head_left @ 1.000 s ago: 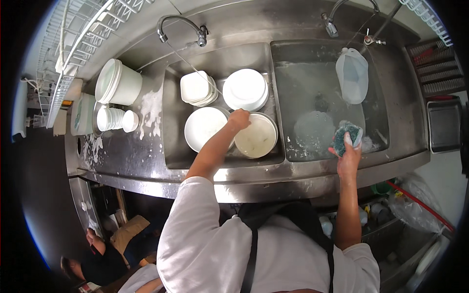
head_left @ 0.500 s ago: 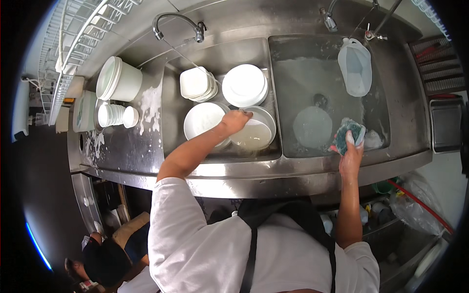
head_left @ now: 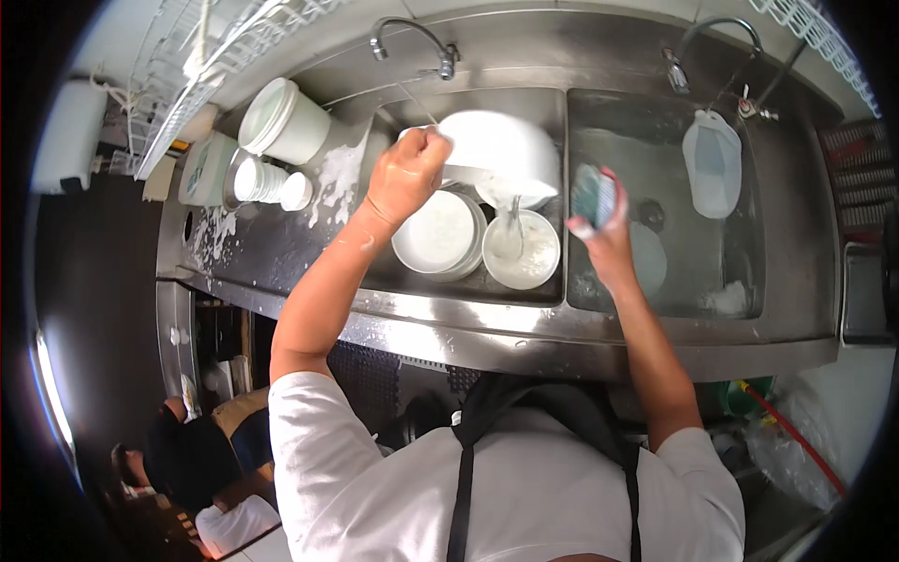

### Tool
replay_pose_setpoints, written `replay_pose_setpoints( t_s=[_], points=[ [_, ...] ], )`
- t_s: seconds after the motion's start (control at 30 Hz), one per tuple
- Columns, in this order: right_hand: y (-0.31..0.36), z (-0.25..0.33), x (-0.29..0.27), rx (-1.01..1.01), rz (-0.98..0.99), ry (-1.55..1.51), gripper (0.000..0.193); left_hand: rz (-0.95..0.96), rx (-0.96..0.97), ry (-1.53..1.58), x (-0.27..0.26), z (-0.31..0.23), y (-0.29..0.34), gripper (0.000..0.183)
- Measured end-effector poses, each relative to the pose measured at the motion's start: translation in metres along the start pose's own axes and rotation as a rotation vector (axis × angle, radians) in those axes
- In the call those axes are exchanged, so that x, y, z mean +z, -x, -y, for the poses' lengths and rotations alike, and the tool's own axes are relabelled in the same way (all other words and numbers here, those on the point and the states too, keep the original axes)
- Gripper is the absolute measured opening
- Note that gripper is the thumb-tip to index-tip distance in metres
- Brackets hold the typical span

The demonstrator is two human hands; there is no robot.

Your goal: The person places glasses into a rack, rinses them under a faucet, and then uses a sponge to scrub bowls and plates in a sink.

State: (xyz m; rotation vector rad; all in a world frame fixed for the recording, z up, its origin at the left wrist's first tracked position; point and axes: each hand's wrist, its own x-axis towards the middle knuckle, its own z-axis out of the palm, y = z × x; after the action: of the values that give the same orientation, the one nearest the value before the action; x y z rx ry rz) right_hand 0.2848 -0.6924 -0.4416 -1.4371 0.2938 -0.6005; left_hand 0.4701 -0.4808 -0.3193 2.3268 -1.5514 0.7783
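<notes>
Fingers of the left hand (head_left: 405,178) are curled tight, and between them and the thumb the left rim of a tipped bowl (head_left: 506,145) appears to be pinched, though the exact contact is hidden by the knuckles.

At the far left, a smooth white plastic bucket (head_left: 307,129) is set on the steel counter (head_left: 281,245), with a row of small ribbed cups (head_left: 260,180) laid on its side nearby. Matt white suds (head_left: 344,173) are smeared across the brushed metal.

Inside the left basin (head_left: 398,286), a stack of round, shallow white plates (head_left: 434,232) is nested below the left hand. The tipped bowl lies directly to the right of the fingers, its long axis run left to right and sloped slightly down at the right. From its lower edge a clear stream of water (head_left: 510,234) is let fall into a round, glossy lower bowl (head_left: 547,272), where cloudy liquid is held.

Just right of the tipped bowl and apart from it, a green-and-white sponge (head_left: 594,199), blurred, is gripped between the thumb and fingers of the right hand (head_left: 609,234). By the left hand alone is the bowl touched.

Farther right, greyish water is held in the right basin (head_left: 760,244), where a translucent, faceted plastic jug (head_left: 714,164) is placed.
</notes>
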Motion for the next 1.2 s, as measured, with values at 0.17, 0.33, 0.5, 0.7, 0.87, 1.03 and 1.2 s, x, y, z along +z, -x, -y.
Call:
replay_pose_setpoints(
  t_s=[0.17,0.33,0.5,0.7,0.87,1.03,1.2],
  points=[
    [-0.075,0.036,0.072,-0.147,0.009,-0.077,0.061,-0.259,-0.069,-0.002,-0.045,-0.003,0.013,0.026],
    [-0.108,0.028,0.102,-0.236,0.130,0.225,0.036,-0.121,-0.762,0.555,-0.014,-0.020,0.062,0.073],
    [-0.098,0.017,0.170,-0.472,0.308,0.671,0.031,-0.309,-1.253,0.994,0.032,-0.036,0.165,0.063],
    [-0.104,0.013,0.263,-0.436,0.375,0.499,0.029,-0.646,-1.742,1.591,-0.017,0.011,0.227,0.063],
    [-0.150,-0.009,0.385,-0.489,0.336,0.541,0.028,-0.743,-1.659,1.432,-0.013,0.090,0.294,0.069],
    [-0.207,0.016,0.576,-0.793,0.410,0.630,0.035,-0.653,-1.715,1.290,-0.030,0.128,0.334,0.069],
    [-0.261,-0.021,0.674,-0.461,1.076,1.284,0.055,-0.642,-1.640,1.180,-0.023,0.126,0.377,0.068]
  ],
)
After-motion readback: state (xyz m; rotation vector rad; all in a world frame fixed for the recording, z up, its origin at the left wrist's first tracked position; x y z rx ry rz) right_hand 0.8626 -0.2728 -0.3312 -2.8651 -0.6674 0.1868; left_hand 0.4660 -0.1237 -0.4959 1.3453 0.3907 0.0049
